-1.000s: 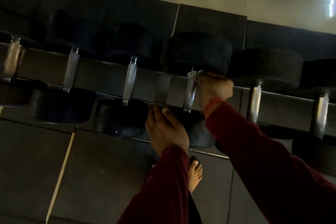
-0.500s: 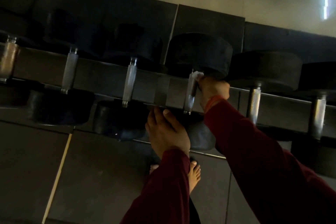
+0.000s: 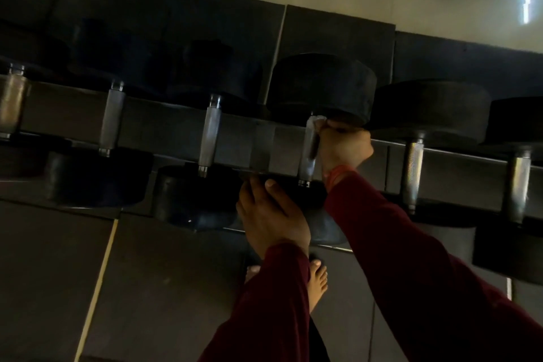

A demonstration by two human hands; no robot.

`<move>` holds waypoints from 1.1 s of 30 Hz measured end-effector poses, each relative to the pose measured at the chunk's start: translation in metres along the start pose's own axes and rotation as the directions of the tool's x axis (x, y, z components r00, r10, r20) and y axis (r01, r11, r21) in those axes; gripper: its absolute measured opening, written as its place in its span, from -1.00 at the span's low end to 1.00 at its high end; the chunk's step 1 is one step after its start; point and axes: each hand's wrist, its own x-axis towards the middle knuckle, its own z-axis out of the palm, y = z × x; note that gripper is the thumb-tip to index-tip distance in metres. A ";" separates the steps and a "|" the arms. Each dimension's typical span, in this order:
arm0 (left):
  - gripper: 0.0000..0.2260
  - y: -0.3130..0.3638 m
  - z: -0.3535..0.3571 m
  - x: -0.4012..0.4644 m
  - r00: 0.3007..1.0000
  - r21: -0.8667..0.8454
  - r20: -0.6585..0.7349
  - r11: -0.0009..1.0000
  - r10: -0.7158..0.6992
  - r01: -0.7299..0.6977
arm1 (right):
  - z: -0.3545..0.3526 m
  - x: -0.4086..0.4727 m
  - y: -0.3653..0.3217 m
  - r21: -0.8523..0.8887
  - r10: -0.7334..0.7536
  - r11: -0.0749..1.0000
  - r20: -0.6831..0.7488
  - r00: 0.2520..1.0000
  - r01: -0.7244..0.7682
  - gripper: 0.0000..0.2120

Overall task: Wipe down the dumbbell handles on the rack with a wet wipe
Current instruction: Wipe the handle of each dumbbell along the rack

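Observation:
A row of black dumbbells lies across a dark rack [image 3: 258,141], each with a steel handle. My right hand [image 3: 343,147] is wrapped around the upper part of the middle dumbbell's handle [image 3: 307,164], pressing a white wet wipe [image 3: 316,122] against it just below the far black weight head [image 3: 323,85]. My left hand [image 3: 270,214] rests flat on the near weight head of that same dumbbell, fingers spread over its top edge. Both arms wear dark red sleeves.
More steel handles stand to the left [image 3: 209,138] [image 3: 113,120] and to the right [image 3: 412,173] [image 3: 518,188]. Dark floor mats lie below, with my bare foot [image 3: 317,282] under the rack's front edge. A pale wall runs behind the rack.
My right hand with the wipe has stayed high on the handle, shifting only slightly along it. The left hand has kept its place on the near weight head.

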 end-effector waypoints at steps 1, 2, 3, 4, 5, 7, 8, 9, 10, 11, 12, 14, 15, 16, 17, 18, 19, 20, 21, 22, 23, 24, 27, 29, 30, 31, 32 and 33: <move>-0.52 0.000 0.000 0.000 1.000 0.005 0.000 1.000 0.003 -0.003 | -0.001 0.004 -0.001 0.105 0.117 0.987 0.025 0.993 -0.119 -0.73; -0.52 -0.001 0.001 -0.001 1.000 0.008 0.004 1.000 0.003 -0.003 | -0.002 0.011 0.000 0.202 0.229 0.948 0.099 0.968 -0.245 -0.78; -0.52 -0.001 0.001 -0.001 1.000 0.007 0.005 1.000 0.001 -0.002 | -0.005 0.015 -0.001 0.256 0.301 0.898 0.234 0.924 -0.357 -0.84; -0.52 -0.002 0.002 -0.001 1.000 0.006 0.003 1.000 0.002 -0.002 | -0.007 0.021 0.000 0.301 0.324 0.837 0.400 0.858 -0.456 -0.85; -0.52 -0.002 0.002 -0.001 1.000 0.006 -0.002 1.000 0.004 -0.004 | -0.008 0.026 0.000 0.373 0.310 0.752 0.527 0.791 -0.543 -0.81; -0.53 -0.002 0.002 -0.001 1.000 -0.003 -0.008 1.000 0.005 -0.005 | -0.011 0.032 0.003 0.465 0.314 0.550 0.655 0.687 -0.694 -0.85; -0.53 -0.002 0.002 -0.001 1.000 -0.009 -0.009 1.000 0.005 -0.005 | -0.012 0.033 0.004 0.471 0.337 0.508 0.662 0.669 -0.721 -0.86; -0.54 -0.002 0.002 -0.001 1.000 -0.012 -0.009 1.000 0.007 -0.007 | -0.012 0.032 0.005 0.471 0.345 0.506 0.658 0.670 -0.723 -0.87; -0.55 -0.002 0.003 0.000 1.000 -0.015 -0.009 1.000 0.005 -0.005 | -0.010 0.031 0.007 0.481 0.345 0.556 0.608 0.715 -0.678 -0.88; -0.55 -0.002 0.003 0.000 1.000 -0.016 -0.009 1.000 0.003 -0.003 | -0.009 0.028 0.009 0.476 0.322 0.652 0.530 0.784 -0.590 -0.90; -0.54 -0.003 0.003 0.000 1.000 -0.013 -0.007 1.000 0.003 -0.003 | -0.009 0.025 0.010 0.427 0.264 0.786 0.421 0.868 -0.446 -0.86; -0.53 -0.003 0.002 0.000 1.000 -0.004 0.005 1.000 0.005 -0.005 | -0.009 0.016 0.011 0.193 0.052 0.977 0.174 0.983 -0.086 -0.75; -0.53 -0.003 0.002 0.000 1.000 -0.002 0.010 1.000 0.007 -0.007 | -0.009 0.010 0.008 0.106 -0.105 0.990 0.106 0.989 0.094 -0.77; -0.52 -0.003 0.002 0.000 1.000 0.000 0.012 1.000 0.011 -0.011 | -0.008 0.006 0.005 0.045 -0.252 0.967 0.065 0.966 0.249 -0.80; -0.52 -0.003 0.002 0.001 1.000 0.004 0.014 1.000 0.013 -0.014 | -0.007 0.002 0.003 -0.025 -0.355 0.934 0.033 0.934 0.356 -0.83; -0.52 -0.003 0.002 0.001 1.000 0.011 0.018 1.000 0.012 -0.013 | -0.004 -0.001 0.000 -0.097 -0.420 0.903 0.013 0.908 0.419 -0.83; -0.52 -0.003 0.002 0.001 1.000 0.015 0.024 1.000 0.009 -0.009 | -0.001 -0.002 0.000 -0.158 -0.465 0.874 -0.001 0.885 0.459 -0.81; -0.52 -0.004 0.001 0.001 1.000 0.015 0.030 1.000 0.007 -0.007 | 0.005 -0.002 0.003 -0.204 -0.494 0.851 -0.004 0.869 0.483 -0.79; -0.52 -0.004 0.001 0.001 0.999 0.013 0.034 1.000 0.007 -0.007 | 0.009 -0.002 0.005 -0.219 -0.515 0.838 -0.009 0.857 0.500 -0.78; -0.53 -0.004 0.001 0.001 0.999 0.012 0.035 1.000 0.006 -0.007 | 0.011 -0.001 0.008 -0.206 -0.534 0.829 -0.014 0.846 0.520 -0.79; -0.55 -0.004 0.001 0.001 0.999 0.010 0.034 1.000 0.002 -0.002 | 0.012 0.002 0.010 -0.185 -0.560 0.816 -0.016 0.829 0.548 -0.80; -0.56 -0.004 0.001 0.001 0.999 0.011 0.032 1.000 -0.003 0.002 | 0.009 0.003 0.012 -0.162 -0.588 0.799 -0.009 0.809 0.579 -0.80; -0.55 -0.001 0.001 0.000 1.000 0.011 0.023 1.000 -0.003 0.003 | -0.002 0.006 0.015 -0.003 -0.467 0.884 0.022 0.884 0.467 -0.84; -0.53 -0.002 0.001 0.001 1.000 0.007 0.013 1.000 -0.004 0.004 | -0.005 0.013 0.016 0.225 -0.061 0.974 0.113 0.992 0.035 -0.80; -0.53 -0.002 0.002 0.001 1.000 0.006 0.009 1.000 -0.002 0.002 | -0.007 0.017 0.014 0.329 0.107 0.926 0.241 0.965 -0.185 -0.79; -0.54 -0.003 0.002 0.001 1.000 0.003 0.005 1.000 -0.002 0.002 | -0.008 0.022 0.014 0.395 0.170 0.862 0.366 0.915 -0.319 -0.77; -0.54 -0.003 0.003 0.001 1.000 0.002 0.002 1.000 -0.001 0.001 | -0.009 0.028 0.014 0.426 0.177 0.815 0.461 0.870 -0.392 -0.79; -0.54 -0.003 0.003 0.001 1.000 -0.002 -0.001 1.000 0.002 -0.002 | -0.009 0.033 0.015 0.425 0.167 0.801 0.517 0.840 -0.421 -0.85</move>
